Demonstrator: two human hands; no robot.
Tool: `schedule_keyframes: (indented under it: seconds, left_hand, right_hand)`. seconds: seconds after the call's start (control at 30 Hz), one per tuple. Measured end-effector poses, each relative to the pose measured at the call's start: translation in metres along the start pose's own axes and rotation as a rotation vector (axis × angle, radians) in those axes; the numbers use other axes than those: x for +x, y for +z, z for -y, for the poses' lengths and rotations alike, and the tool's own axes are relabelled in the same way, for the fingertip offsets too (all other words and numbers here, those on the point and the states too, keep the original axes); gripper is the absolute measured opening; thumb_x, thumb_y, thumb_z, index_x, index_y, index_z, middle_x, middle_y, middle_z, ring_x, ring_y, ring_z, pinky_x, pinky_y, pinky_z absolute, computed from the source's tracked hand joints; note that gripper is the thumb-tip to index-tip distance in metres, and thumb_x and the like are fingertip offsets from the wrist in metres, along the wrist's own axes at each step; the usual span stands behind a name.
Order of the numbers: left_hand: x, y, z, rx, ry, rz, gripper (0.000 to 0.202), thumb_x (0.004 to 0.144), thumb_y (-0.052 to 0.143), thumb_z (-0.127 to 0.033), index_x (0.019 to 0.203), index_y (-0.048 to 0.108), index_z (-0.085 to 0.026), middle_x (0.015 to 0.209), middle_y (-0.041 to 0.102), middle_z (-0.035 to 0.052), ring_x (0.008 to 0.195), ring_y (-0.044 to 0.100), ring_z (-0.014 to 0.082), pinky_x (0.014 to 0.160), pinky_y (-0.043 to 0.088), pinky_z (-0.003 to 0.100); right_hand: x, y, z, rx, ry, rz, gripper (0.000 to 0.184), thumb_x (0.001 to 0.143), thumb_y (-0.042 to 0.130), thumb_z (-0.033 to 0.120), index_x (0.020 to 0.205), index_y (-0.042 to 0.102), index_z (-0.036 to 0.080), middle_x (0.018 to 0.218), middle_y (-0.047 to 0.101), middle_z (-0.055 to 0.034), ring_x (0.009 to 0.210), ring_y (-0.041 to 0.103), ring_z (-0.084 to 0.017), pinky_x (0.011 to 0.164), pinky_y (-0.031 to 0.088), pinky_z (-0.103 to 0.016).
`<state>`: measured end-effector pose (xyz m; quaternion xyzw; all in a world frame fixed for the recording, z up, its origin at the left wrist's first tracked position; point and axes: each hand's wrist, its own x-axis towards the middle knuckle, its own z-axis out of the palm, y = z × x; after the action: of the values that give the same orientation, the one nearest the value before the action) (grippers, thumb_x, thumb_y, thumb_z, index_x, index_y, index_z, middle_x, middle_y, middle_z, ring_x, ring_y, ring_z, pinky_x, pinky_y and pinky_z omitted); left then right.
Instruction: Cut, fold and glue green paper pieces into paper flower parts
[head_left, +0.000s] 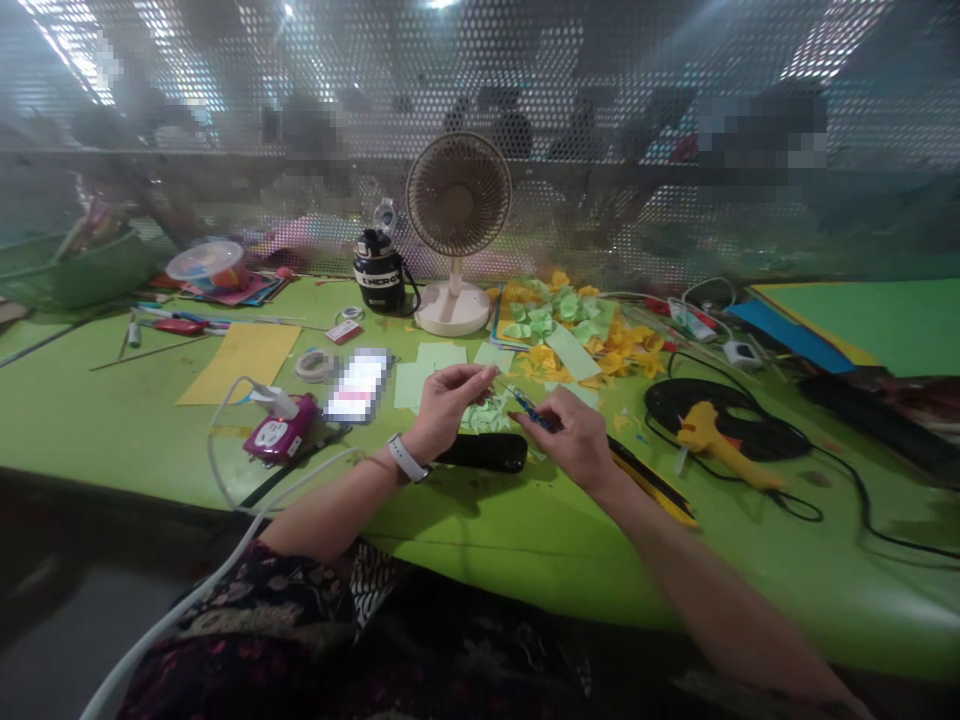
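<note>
My left hand (454, 400), with a white band on its wrist, is closed in a pinch; what its fingertips hold is too small to make out. My right hand (574, 430) is shut on a slim blue patterned tool (529, 408). The tool's thin end points at my left fingertips. Under both hands lies a heap of small pale green paper pieces (489, 412). Nearer to me, a long black object (487, 453) rests between my wrists. Beyond are pale green paper sheets (431, 365) and a pile of yellow and green folded paper pieces (570, 315).
A fan (457, 195) and a black flask (380, 275) stand at the back. Left are a phone (358, 385), a tape roll (315, 366) and a purple socket adapter (281, 432) with cables. On the right, a yellow glue gun (724, 445) lies on a black plate (667, 400).
</note>
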<state>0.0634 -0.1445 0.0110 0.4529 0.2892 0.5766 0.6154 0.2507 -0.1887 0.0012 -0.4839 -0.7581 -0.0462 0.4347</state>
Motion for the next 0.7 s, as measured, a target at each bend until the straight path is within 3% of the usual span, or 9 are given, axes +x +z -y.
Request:
schedule_keyframes:
  seconds: [0.2,0.37,0.57,0.7]
  left_hand:
    - [0.0013,0.0016,-0.0024,-0.042,-0.010,-0.042,0.029,0.063,0.087,-0.040,0.073,0.074,-0.016,0.059,0.063,-0.0013,0.054,0.053,0.0053,0.054,0.042,0.019]
    - [0.0030,-0.0001,-0.0018,-0.047,-0.004,-0.050,0.029,0.064,0.086,-0.040,0.074,0.074,-0.015,0.061,0.064,-0.0012,0.055,0.054,0.0049,0.054,0.043,0.019]
    - [0.0034,-0.0013,-0.0014,-0.067,-0.017,-0.054,0.028,0.065,0.086,-0.038,0.075,0.074,-0.016,0.064,0.066,-0.0008,0.056,0.056,0.0051,0.056,0.045,0.019]
    - [0.0029,-0.0010,-0.0011,-0.073,-0.014,-0.061,0.027,0.066,0.086,-0.038,0.076,0.074,-0.015,0.065,0.066,-0.0006,0.057,0.056,0.0050,0.056,0.045,0.019]
  right_hand:
    - [0.0010,-0.0006,0.0042,0.039,-0.034,0.084,0.040,0.092,0.058,0.053,0.069,0.061,0.021,0.059,0.060,-0.0001,0.051,0.052,-0.013,0.050,0.039,-0.026]
    - [0.0041,-0.0017,0.0020,0.165,-0.049,0.134,0.037,0.098,0.048,0.048,0.083,0.069,0.021,0.071,0.070,-0.0036,0.062,0.064,-0.016,0.058,0.046,-0.028]
    - [0.0046,-0.0035,0.0041,0.134,0.055,0.082,0.038,0.091,0.058,0.053,0.073,0.062,0.021,0.062,0.060,-0.0005,0.053,0.053,-0.013,0.052,0.042,-0.026]
    - [0.0027,-0.0026,0.0066,0.084,0.037,0.017,0.040,0.090,0.061,0.053,0.067,0.057,0.020,0.061,0.055,0.0003,0.051,0.049,-0.012,0.050,0.039,-0.026]
